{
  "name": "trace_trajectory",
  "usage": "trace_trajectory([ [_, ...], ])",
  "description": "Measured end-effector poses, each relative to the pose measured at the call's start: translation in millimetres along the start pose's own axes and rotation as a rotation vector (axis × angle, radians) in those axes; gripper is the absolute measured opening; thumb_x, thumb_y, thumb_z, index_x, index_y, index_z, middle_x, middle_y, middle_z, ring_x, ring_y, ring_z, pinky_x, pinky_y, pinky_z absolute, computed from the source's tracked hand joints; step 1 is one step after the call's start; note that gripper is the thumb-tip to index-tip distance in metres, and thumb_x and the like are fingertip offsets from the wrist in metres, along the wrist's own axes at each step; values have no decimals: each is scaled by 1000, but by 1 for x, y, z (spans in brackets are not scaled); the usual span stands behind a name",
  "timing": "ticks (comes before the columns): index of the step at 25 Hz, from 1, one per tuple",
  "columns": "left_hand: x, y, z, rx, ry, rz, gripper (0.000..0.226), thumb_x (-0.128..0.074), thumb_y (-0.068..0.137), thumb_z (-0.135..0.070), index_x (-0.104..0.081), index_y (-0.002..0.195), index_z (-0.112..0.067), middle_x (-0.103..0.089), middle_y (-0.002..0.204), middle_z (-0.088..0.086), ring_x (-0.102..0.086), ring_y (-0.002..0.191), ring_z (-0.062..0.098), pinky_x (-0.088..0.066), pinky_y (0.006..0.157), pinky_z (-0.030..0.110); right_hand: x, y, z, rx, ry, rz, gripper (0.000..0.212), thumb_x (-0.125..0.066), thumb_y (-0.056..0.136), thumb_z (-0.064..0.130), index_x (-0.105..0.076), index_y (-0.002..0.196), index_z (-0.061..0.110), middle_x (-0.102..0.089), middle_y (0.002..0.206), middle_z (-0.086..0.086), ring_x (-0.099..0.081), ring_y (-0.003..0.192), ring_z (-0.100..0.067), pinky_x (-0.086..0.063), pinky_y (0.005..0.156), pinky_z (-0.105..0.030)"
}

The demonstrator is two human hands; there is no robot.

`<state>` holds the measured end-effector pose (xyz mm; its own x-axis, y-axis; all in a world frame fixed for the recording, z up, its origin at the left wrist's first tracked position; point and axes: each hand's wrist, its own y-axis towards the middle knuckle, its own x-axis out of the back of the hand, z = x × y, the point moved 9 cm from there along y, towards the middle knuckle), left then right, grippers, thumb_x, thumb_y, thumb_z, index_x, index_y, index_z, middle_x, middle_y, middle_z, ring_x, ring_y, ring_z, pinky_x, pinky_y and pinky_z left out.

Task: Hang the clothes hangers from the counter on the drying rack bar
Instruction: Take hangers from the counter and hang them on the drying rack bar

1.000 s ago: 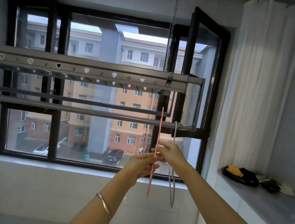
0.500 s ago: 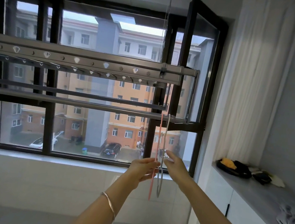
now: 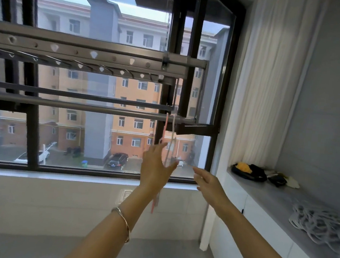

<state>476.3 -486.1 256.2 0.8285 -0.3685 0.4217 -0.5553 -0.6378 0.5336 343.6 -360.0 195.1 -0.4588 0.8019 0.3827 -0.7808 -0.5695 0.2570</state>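
The pink hanger (image 3: 165, 126) and white hanger (image 3: 173, 129) hang upright from the rack bar (image 3: 84, 107) near its right end. The left hand (image 3: 155, 168) is just in front of them, fingers (image 3: 159, 151) straight, apart and gripping nothing. The right hand (image 3: 207, 182), also spread and empty, is nearer the pile of hangers (image 3: 321, 224) lying low to the right on the surface (image 3: 278, 198), so it looks better placed to fetch the next one.

Just one wide-angle cam here, worn on the head. It's close to the drying rack bar (image 3: 80, 106), facing the bar's right end almost square-on. The window (image 3: 29, 135) sits right behind the bar and the counter (image 3: 282, 202) is below-right of it. The left hand (image 3: 155, 166) and right hand (image 3: 207, 181) reach in just under it.
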Motion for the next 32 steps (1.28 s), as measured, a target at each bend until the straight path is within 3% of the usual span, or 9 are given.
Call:
trace_trajectory([
  [4,-73,1,-57,-198,-34,84,61,-64,84,-42,-40,138,-25,-40,145,-3,-35,134,17,-32,107,31,98,1,-38,10,-45,-117,32,-48,96,21,-54,127,20,-50,135,0,-48,122,-17,-38,107,-39],
  [6,-123,-4,-76,-202,-75,170,63,-61,86,-43,-36,141,-25,-37,147,-2,-33,135,17,-31,107,31,160,-1,-59,3,-72,-197,29,-49,95,20,-57,123,22,-55,125,0,-52,112,-15,-42,98,-32],
  [10,-243,-16,-108,-180,-130,362,69,-60,87,-44,-29,145,-23,-33,150,-2,-32,137,18,-31,109,33,290,-14,-109,-29,-175,-407,31,-52,94,18,-56,124,16,-57,117,-1,-52,113,-17,-35,83,-20],
  [15,-393,-34,-156,-192,-189,572,71,-58,87,-47,-26,146,-23,-34,150,-2,-29,138,19,-29,107,30,410,-28,-191,-179,-272,-556,40,-53,93,28,-49,132,21,-50,134,-5,-49,120,-23,-41,99,-36],
  [19,-512,-39,-192,-252,-246,767,72,-60,87,-45,-28,146,-17,-36,148,3,-32,136,21,-33,105,31,471,-34,-255,-261,-251,-655,32,-57,91,21,-51,123,26,-52,131,-9,-56,105,-22,-47,88,-38],
  [23,-636,-53,-222,-343,-319,999,60,-62,86,-40,-42,138,-17,-49,138,3,-47,127,23,-40,103,33,513,-31,-323,-413,-324,-882,37,-59,87,15,-53,123,15,-54,126,-8,-50,120,-21,-39,92,-13],
  [27,-739,-87,-246,-368,-364,1247,65,-59,88,-40,-35,143,-16,-40,147,6,-42,132,23,-38,105,33,528,-19,-369,-438,-384,-976,44,-60,86,18,-49,128,11,-44,127,4,-44,120,-11,-36,104,-29],
  [29,-775,-107,-253,-377,-377,1338,62,-57,90,-37,-34,143,-16,-37,149,7,-39,134,23,-36,106,31,547,-29,-396,-472,-375,-1088,44,-58,80,18,-54,123,13,-52,126,1,-49,119,-12,-40,105,-34],
  [32,-811,-134,-255,-377,-392,1444,50,-57,92,-30,-42,138,-19,-47,139,-1,-46,127,19,-36,91,23,572,-66,-453,-602,-402,-1247,51,-48,72,29,-55,122,23,-57,125,-2,-53,118,-16,-43,102,-41],
])
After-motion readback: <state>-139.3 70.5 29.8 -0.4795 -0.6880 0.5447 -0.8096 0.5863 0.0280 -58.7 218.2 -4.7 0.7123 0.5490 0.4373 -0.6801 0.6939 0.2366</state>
